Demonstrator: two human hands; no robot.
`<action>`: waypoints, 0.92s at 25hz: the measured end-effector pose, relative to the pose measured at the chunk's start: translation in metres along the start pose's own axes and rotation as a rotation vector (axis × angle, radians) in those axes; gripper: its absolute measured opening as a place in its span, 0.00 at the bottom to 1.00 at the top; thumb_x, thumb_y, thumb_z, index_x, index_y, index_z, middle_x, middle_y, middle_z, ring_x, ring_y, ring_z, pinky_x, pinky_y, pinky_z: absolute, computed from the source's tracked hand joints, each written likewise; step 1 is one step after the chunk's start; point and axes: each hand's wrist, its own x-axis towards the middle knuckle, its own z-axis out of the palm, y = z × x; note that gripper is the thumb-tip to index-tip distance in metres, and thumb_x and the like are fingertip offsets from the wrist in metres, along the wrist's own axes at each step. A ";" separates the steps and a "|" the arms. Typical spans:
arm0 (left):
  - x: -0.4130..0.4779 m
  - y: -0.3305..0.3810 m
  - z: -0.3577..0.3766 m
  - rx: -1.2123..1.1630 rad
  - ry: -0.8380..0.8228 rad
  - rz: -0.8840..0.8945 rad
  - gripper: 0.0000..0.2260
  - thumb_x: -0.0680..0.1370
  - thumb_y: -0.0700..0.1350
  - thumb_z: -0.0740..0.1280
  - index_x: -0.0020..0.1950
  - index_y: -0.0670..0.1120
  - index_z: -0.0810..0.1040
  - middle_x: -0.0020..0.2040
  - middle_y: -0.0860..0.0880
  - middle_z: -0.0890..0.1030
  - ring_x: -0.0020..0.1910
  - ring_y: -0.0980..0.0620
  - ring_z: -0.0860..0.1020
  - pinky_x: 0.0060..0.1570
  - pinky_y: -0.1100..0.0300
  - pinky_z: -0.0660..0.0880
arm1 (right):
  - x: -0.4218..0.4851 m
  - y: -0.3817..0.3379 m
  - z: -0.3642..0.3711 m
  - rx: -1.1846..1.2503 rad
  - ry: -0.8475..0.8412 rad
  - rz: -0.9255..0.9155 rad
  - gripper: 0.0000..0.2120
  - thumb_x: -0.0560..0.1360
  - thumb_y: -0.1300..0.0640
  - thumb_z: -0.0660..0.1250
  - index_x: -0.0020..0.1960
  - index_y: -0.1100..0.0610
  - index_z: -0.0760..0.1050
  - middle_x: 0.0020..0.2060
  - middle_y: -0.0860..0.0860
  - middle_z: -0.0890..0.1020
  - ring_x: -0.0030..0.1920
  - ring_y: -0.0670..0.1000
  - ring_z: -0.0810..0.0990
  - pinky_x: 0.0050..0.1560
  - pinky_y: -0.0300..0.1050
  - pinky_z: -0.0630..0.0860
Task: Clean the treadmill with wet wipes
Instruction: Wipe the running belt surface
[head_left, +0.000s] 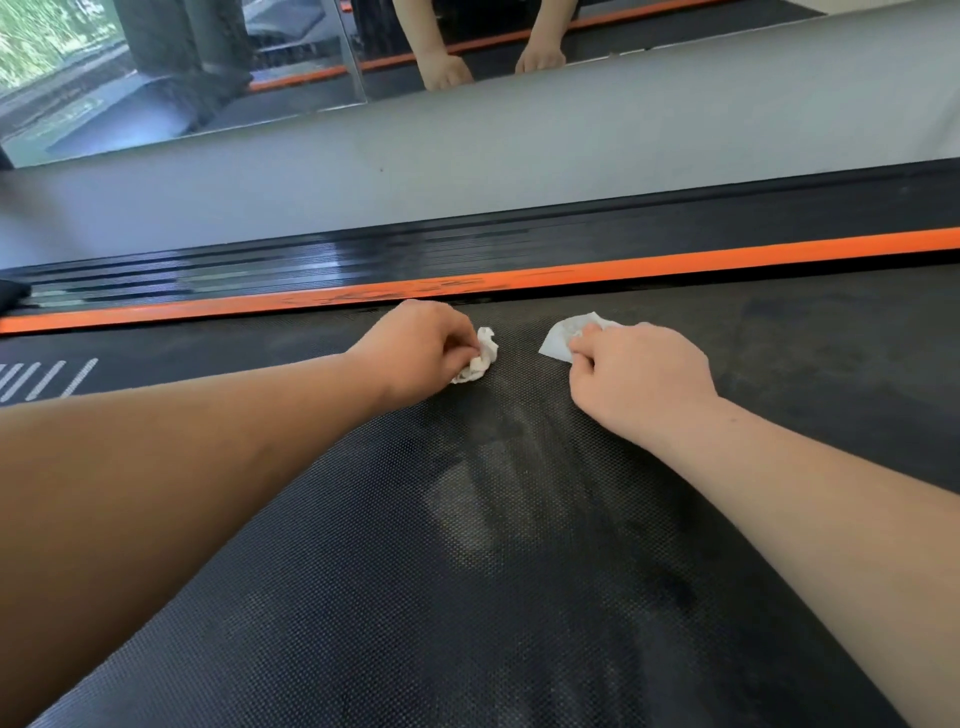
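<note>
Now, left hand (415, 353): knuckles up, fingers curled tightly round a crumpled wipe (480, 358), which pokes out past the fingertips and touches the belt.
right hand (639, 374): fingers bent, pinching a flatter wipe (563, 338) whose free corner lies spread on the belt ahead of the knuckles.
wipes: both white, near each other but apart, close to the belt's far edge.
treadmill belt (467, 571): black, dotted texture, with paler smeared streaks between the forearms.
orange strip (623, 270): runs along the belt's far edge, just beyond both hands.
side rail (363, 254): black, ribbed and glossy, beyond the strip.
grey floor (467, 156): lies between rail and mirror.
mirror (208, 78): reflects two hands.
</note>
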 end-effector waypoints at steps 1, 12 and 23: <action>0.002 0.003 0.002 -0.059 0.052 -0.032 0.08 0.78 0.42 0.69 0.54 0.51 0.84 0.48 0.52 0.82 0.48 0.51 0.80 0.51 0.56 0.76 | 0.005 0.000 -0.001 0.003 0.028 0.025 0.12 0.79 0.51 0.56 0.50 0.51 0.78 0.45 0.50 0.78 0.46 0.55 0.70 0.38 0.45 0.65; -0.016 0.001 0.011 0.013 -0.007 0.218 0.07 0.81 0.45 0.65 0.56 0.49 0.82 0.50 0.57 0.74 0.51 0.51 0.78 0.53 0.58 0.74 | 0.009 0.003 0.019 0.066 -0.057 -0.144 0.21 0.83 0.51 0.49 0.67 0.57 0.73 0.74 0.54 0.70 0.78 0.52 0.61 0.74 0.51 0.64; 0.008 0.006 0.015 -0.013 0.102 -0.266 0.09 0.82 0.43 0.61 0.52 0.44 0.81 0.54 0.47 0.80 0.53 0.46 0.79 0.50 0.60 0.70 | 0.033 0.003 0.016 0.013 -0.189 -0.166 0.27 0.86 0.49 0.44 0.83 0.57 0.51 0.83 0.53 0.50 0.82 0.50 0.47 0.81 0.51 0.47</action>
